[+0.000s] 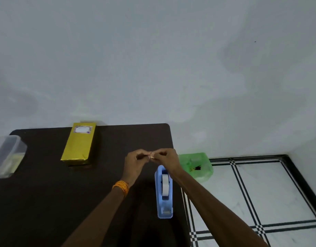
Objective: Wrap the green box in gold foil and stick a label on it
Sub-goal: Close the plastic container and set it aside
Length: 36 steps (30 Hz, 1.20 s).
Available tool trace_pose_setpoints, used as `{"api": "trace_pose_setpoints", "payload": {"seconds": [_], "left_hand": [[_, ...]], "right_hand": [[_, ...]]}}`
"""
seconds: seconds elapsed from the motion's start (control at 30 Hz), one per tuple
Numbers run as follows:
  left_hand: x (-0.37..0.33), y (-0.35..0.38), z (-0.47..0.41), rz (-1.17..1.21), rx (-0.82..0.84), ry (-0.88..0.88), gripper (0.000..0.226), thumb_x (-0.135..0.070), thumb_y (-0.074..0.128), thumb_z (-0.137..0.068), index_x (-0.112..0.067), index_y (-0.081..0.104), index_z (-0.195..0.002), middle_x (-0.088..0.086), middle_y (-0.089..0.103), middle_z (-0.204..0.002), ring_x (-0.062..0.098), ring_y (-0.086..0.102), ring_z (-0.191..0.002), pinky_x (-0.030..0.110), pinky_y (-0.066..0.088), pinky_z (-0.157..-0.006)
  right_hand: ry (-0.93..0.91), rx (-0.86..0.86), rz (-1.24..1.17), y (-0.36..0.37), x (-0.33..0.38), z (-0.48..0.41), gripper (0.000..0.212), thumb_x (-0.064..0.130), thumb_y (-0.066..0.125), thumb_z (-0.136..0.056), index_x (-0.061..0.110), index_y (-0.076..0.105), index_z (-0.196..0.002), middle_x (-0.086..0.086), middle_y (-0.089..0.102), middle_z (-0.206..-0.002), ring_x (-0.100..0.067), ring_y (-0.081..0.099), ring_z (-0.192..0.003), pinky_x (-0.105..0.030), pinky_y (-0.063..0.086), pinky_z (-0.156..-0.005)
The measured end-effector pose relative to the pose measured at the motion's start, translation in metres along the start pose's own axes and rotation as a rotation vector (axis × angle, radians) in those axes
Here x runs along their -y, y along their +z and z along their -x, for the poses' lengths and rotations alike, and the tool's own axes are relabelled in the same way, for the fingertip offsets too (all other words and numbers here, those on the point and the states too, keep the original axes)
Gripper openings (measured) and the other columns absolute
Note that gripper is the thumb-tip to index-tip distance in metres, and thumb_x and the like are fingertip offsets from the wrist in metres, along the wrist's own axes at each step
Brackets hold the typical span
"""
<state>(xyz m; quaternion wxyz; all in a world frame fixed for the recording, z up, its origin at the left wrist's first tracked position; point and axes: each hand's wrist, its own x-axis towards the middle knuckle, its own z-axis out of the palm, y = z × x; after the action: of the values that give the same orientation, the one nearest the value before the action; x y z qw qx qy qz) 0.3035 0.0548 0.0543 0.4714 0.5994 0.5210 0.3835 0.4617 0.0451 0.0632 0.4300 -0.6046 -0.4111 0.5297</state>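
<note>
The box wrapped in gold foil [79,145] lies on the dark table [46,193] near its far edge, with a white label with a purple border [82,129] stuck on its far end. No green shows on it. My left hand [135,160] and my right hand [166,157] meet above the table's right part and pinch a small pale scrap [152,155] between their fingertips; what the scrap is cannot be told. Both hands are well to the right of the box and apart from it.
A blue tape dispenser [164,193] with a white roll stands near the table's right edge, just under my right wrist. A clear plastic container [5,155] sits at the table's left edge. A green bag-lined bin [196,166] stands on the tiled floor right of the table.
</note>
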Motion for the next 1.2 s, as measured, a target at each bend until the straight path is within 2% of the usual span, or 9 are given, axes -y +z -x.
{"api": "trace_pose_setpoints", "payload": {"seconds": [0.07,0.2,0.33,0.47,0.63,0.7,0.83,1.0,1.2], "left_hand": [[-0.002,0.013,-0.005,0.013,0.014,-0.023,0.012,-0.004,0.073,-0.085,-0.014,0.076,-0.092,-0.003,0.074,-0.088,0.014,0.071,-0.089,0.030,0.058,-0.081],[-0.007,0.038,-0.017,0.015,0.069,-0.085,0.016,-0.008,0.079,-0.081,-0.014,0.074,-0.094,-0.002,0.075,-0.091,0.010,0.071,-0.088,0.027,0.059,-0.080],[-0.014,0.062,-0.026,-0.053,0.127,-0.002,0.014,-0.013,0.085,-0.075,-0.013,0.079,-0.088,-0.003,0.076,-0.082,0.008,0.072,-0.077,0.019,0.058,-0.070],[-0.015,0.081,-0.035,-0.070,0.122,0.038,0.012,-0.014,0.087,-0.074,-0.013,0.079,-0.083,-0.004,0.076,-0.078,0.006,0.072,-0.072,0.021,0.059,-0.068],[-0.020,0.102,-0.044,-0.079,0.130,0.065,0.011,-0.005,0.085,-0.073,-0.012,0.078,-0.079,-0.003,0.075,-0.076,0.006,0.072,-0.072,0.021,0.059,-0.067],[-0.026,0.115,-0.047,-0.040,0.123,0.023,0.013,-0.002,0.084,-0.073,-0.012,0.077,-0.077,-0.001,0.076,-0.075,0.009,0.072,-0.072,0.022,0.059,-0.067],[-0.038,0.145,-0.054,0.110,0.147,-0.078,0.019,0.007,0.078,-0.073,-0.011,0.077,-0.076,0.008,0.076,-0.076,0.020,0.073,-0.076,0.032,0.059,-0.072],[-0.062,0.205,-0.057,0.204,0.130,-0.087,0.011,0.003,0.081,-0.074,-0.006,0.077,-0.079,0.012,0.076,-0.081,0.021,0.072,-0.080,0.032,0.058,-0.077],[-0.080,0.290,-0.052,0.209,0.151,-0.063,0.013,-0.003,0.076,-0.082,-0.008,0.079,-0.094,0.004,0.077,-0.094,0.020,0.073,-0.092,0.032,0.058,-0.086]], "right_hand": [[-0.026,0.003,0.031,-0.013,0.001,-0.001,0.010,-0.001,0.075,-0.084,-0.004,0.077,-0.093,-0.014,0.076,-0.083,-0.017,0.074,-0.075,-0.024,0.059,-0.071],[-0.064,-0.100,0.071,-0.037,-0.006,0.004,0.012,-0.002,0.078,-0.081,0.001,0.077,-0.092,-0.015,0.076,-0.085,-0.026,0.075,-0.080,-0.034,0.063,-0.074],[-0.052,-0.212,0.182,-0.058,-0.011,0.009,0.014,0.002,0.079,-0.077,0.012,0.076,-0.086,-0.004,0.077,-0.078,-0.019,0.075,-0.075,-0.040,0.063,-0.074],[-0.038,-0.253,0.174,-0.076,-0.008,0.012,0.012,0.003,0.079,-0.079,0.011,0.075,-0.086,-0.004,0.076,-0.075,-0.017,0.075,-0.071,-0.037,0.063,-0.073],[-0.030,-0.161,0.002,-0.099,-0.004,0.021,0.010,0.004,0.075,-0.085,0.009,0.078,-0.093,-0.010,0.078,-0.087,-0.027,0.076,-0.084,-0.036,0.061,-0.081],[-0.038,-0.102,-0.038,-0.118,0.004,0.021,0.014,0.000,0.076,-0.083,0.005,0.078,-0.096,-0.013,0.078,-0.090,-0.027,0.075,-0.087,-0.031,0.060,-0.080],[-0.053,-0.009,-0.050,-0.164,0.012,0.012,0.017,-0.002,0.078,-0.082,-0.004,0.076,-0.099,-0.019,0.076,-0.092,-0.032,0.075,-0.089,-0.033,0.060,-0.081],[-0.095,-0.060,-0.050,-0.222,0.003,0.001,0.008,0.002,0.079,-0.080,0.001,0.077,-0.088,-0.016,0.076,-0.084,-0.028,0.075,-0.083,-0.031,0.060,-0.078],[0.073,-0.144,-0.182,-0.306,-0.024,-0.020,0.007,-0.004,0.075,-0.082,-0.007,0.072,-0.088,-0.024,0.074,-0.087,-0.034,0.071,-0.084,-0.038,0.059,-0.083]]}}
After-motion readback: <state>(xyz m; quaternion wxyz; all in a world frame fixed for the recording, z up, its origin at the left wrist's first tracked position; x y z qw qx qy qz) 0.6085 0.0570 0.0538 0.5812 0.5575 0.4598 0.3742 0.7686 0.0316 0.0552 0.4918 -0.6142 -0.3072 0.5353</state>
